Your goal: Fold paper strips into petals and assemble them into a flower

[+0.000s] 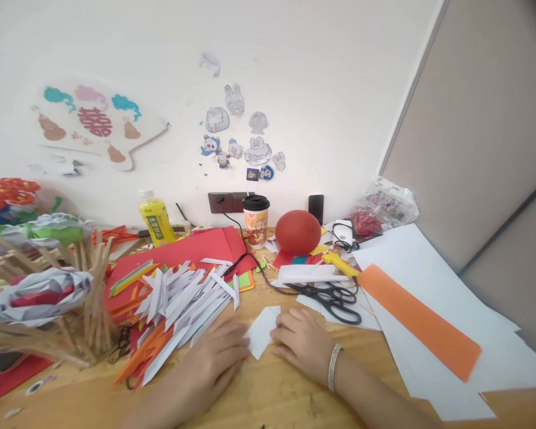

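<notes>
While both hands meet at one small piece of white paper (262,335), it lies on the wooden table (290,399) between the two sets of fingers. The left hand (220,356) has its fingers lightly curled, their tips at the paper's left edge; the right hand (302,342), with a silvery bracelet (335,367) at its wrist, has bent fingers at the right edge. Whether either hand pinches the paper or merely presses it, I cannot tell.

Just left of the left fingers spreads a heap of folded white strips (185,298), with orange strips (149,345) among them. Beyond the right fingers and slightly to their right lie black scissors (335,296); farther beyond sits a red ball-shaped object (298,233). Well to the right of those fingers, an orange rectangle (422,322) rests on large white sheets (455,298).
</notes>
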Tool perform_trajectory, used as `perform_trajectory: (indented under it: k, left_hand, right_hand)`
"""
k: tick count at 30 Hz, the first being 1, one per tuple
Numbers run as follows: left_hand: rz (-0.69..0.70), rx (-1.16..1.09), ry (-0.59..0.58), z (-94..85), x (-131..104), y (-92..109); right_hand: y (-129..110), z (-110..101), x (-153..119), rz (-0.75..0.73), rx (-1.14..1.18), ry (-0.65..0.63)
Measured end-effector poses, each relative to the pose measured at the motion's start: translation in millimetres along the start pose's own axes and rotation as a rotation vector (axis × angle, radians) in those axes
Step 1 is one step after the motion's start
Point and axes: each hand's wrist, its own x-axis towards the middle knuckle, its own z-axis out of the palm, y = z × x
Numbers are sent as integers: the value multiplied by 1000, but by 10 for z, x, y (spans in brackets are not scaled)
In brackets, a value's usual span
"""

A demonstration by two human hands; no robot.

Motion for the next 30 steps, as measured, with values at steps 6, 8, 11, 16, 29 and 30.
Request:
perform_trajectory:
  k: [6,8,11,16,29,30]
  left_hand:
    - [38,-100,63,42,54,157]
    - [-22,-87,104,90,43,113]
    - [-40,-117,72,104,38,59]
    - [3,-116,16,53,77,134]
    - [8,-210,52,16,75,179]
    - [2,-226,53,17,77,183]
  right_hand:
    - [31,55,-13,-171,-54,60]
    - [22,74,-9,-201,-10,84]
    - [13,80,3,-168,167,103]
    - [0,48,-6,-81,414,101]
    - [-38,-78,-8,105,730,75]
    - [-34,-77,-13,80,707,64]
